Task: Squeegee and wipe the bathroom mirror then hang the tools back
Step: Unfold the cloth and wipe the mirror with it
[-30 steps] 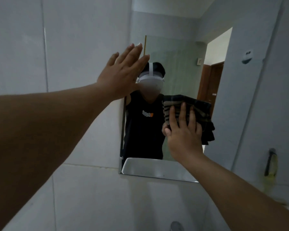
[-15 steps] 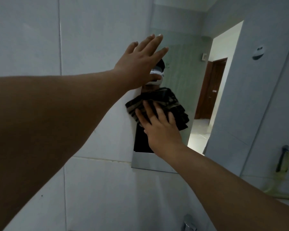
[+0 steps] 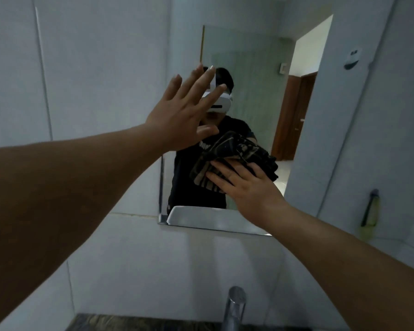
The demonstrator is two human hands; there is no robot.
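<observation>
Mirror (image 3: 253,56), dark striped cloth (image 3: 237,154) bunched under right hand (image 3: 246,187), fingers flat, left hand (image 3: 182,120) splayed empty

mirror (image 3: 253,68): glossy glass | cloth (image 3: 237,154): soft striped fabric | faucet (image 3: 234,306): shiny metal

Your left hand (image 3: 177,120) lies flat at the mirror's (image 3: 256,68) left edge, above and left of your right hand (image 3: 246,185), which presses the cloth (image 3: 237,151) on the glass (lower middle). The tap (image 3: 234,306) stands below; a squeegee (image 3: 371,209) hangs far right.
</observation>
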